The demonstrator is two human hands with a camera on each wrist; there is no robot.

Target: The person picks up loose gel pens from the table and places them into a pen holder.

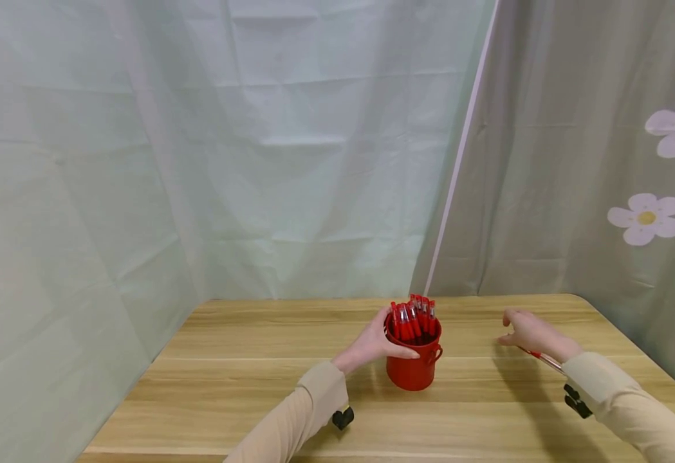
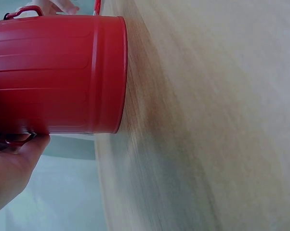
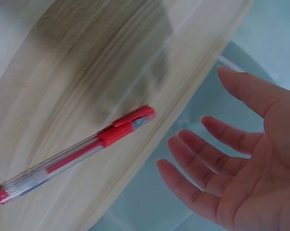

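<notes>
My left hand (image 1: 372, 341) grips a red bucket (image 1: 411, 373) near its rim, thumb across the front and fingers at the far left side. Several red pens (image 1: 411, 321) stand in the bucket, caps up. In the left wrist view the bucket (image 2: 58, 72) stands on the table, with part of my left hand (image 2: 12, 171) against its side. To the right, my right hand (image 1: 536, 334) hovers over the table with nothing in its fingers. A clear-barrelled pen with a red cap (image 3: 128, 127) lies on the table beside that hand (image 3: 241, 178), apart from it.
Both things rest on a light wooden table (image 1: 244, 379). Pale curtains (image 1: 314, 161) hang behind its far edge and along the left. A grey curtain with white flowers (image 1: 644, 218) hangs at the right.
</notes>
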